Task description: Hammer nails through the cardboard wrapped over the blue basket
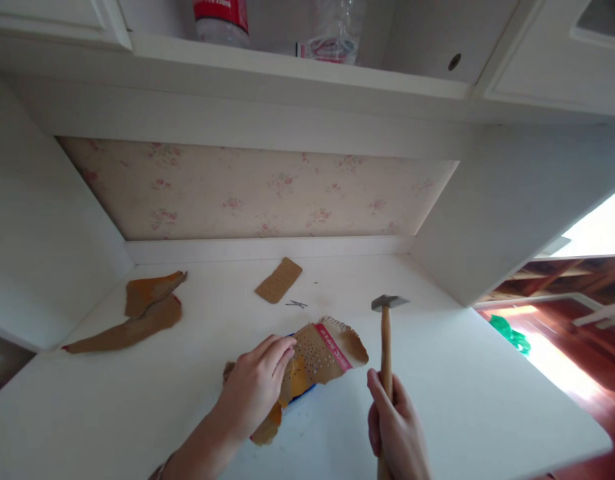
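Observation:
A torn piece of brown cardboard (314, 357) with a pink printed stripe lies near the middle of the white surface, dotted with many small nail heads or holes. Something blue shows beneath its edge. My left hand (257, 373) rests over the cardboard's left part, fingers pinched together; whatever they may hold is hidden. To the right, my right hand (394, 423) is wrapped around the wooden handle of a hammer (386, 333), its metal head raised and apart from the cardboard. Several loose nails (296, 304) lie just behind the cardboard.
A small brown board piece (279, 280) lies at the back, and torn cardboard scraps (152, 313) at the left. Side panels flank the white desktop (467, 387). Overhead, a shelf (297, 63) holds a red-labelled bottle (222, 23) and a clear bottle (337, 30).

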Motion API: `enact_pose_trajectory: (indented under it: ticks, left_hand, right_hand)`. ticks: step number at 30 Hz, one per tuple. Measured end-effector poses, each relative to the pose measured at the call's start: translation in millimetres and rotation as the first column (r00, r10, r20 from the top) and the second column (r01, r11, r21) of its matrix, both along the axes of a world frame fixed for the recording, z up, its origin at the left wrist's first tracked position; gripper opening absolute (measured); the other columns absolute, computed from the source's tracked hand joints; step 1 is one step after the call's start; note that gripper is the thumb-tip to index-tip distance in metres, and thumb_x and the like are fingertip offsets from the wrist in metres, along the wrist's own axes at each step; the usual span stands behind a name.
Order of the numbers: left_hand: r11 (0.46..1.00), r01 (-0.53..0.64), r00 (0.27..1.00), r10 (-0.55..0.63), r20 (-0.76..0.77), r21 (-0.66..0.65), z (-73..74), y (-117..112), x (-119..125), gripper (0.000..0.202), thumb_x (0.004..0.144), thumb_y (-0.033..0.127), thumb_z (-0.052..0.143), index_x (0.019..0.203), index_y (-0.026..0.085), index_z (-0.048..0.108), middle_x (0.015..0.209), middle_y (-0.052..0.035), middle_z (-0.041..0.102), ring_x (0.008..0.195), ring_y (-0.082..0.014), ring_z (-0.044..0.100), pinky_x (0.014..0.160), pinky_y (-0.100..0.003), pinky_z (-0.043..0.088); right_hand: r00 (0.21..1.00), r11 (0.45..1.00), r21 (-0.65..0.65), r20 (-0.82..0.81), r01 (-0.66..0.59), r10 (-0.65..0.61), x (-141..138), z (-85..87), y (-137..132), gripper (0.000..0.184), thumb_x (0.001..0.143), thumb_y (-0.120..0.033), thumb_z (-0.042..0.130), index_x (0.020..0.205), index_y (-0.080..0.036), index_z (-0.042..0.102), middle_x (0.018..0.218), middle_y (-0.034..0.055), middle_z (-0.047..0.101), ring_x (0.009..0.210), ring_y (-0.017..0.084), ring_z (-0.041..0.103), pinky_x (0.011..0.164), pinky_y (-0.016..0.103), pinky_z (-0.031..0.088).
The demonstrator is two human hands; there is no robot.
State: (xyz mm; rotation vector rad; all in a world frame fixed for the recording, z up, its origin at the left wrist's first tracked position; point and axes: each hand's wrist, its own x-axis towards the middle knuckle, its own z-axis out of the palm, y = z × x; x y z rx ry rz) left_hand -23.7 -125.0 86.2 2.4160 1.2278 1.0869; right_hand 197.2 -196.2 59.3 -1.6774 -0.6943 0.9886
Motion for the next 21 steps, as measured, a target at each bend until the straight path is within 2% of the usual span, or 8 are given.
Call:
enact_pose_trajectory:
  ticks: [6,11,16,21]
  left_hand:
    - [0.999,0.044,0.996,-0.045,-0.083,-0.014,-7.5,3.4,5.0,0.019,0.101,0.017,0.046,0.114,0.022,0.059,0.103,-0.0025,0.072,0.088,-0.016,0.073,0.081,-0.027,0.06]
    - [0.998,0.064,0.993,-0.066,-0.094,-0.03,-6.6,3.7,8.0,0.021,0.101,0.016,0.046,0.116,0.022,0.059,0.104,-0.0027,0.072,0.089,-0.0162,0.073,0.084,-0.028,0.059]
    - [0.995,0.069,0.997,-0.07,-0.013,-0.067,-9.3,5.9,12.0,0.018,0.1,0.019,0.05,0.112,0.024,0.063,0.103,-0.0012,0.075,0.091,-0.0157,0.074,0.086,-0.027,0.059]
    - [0.97,0.048,0.988,-0.012,0.151,-0.239,-17.1,12.2,10.2,0.019,0.093,0.026,0.064,0.111,0.025,0.066,0.099,0.0014,0.079,0.085,-0.0146,0.076,0.083,-0.022,0.06]
  right_hand:
    - [0.996,0.998,0.043,-0.076,-0.044,0.047,-7.0,0.1,-10.0,0.047,0.081,-0.069,0.061,0.08,-0.024,0.046,0.032,-0.0152,0.036,0.025,0.003,0.025,0.029,0.013,0.016]
    - [0.988,0.992,0.05,-0.094,-0.116,0.121,-16.0,-0.3,-11.6,0.048,0.082,-0.072,0.058,0.082,-0.025,0.046,0.036,-0.0165,0.033,0.026,0.003,0.023,0.028,0.013,0.014]
    - [0.981,0.985,0.065,-0.107,-0.158,0.164,-22.5,0.3,-13.9,0.05,0.081,-0.073,0.058,0.078,-0.026,0.042,0.039,-0.0159,0.032,0.03,0.002,0.022,0.029,0.013,0.012]
    - [0.968,0.981,0.045,-0.16,-0.188,0.193,-24.0,-2.9,-19.0,0.05,0.08,-0.073,0.059,0.08,-0.025,0.047,0.045,-0.0164,0.024,0.032,0.003,0.017,0.029,0.014,0.01]
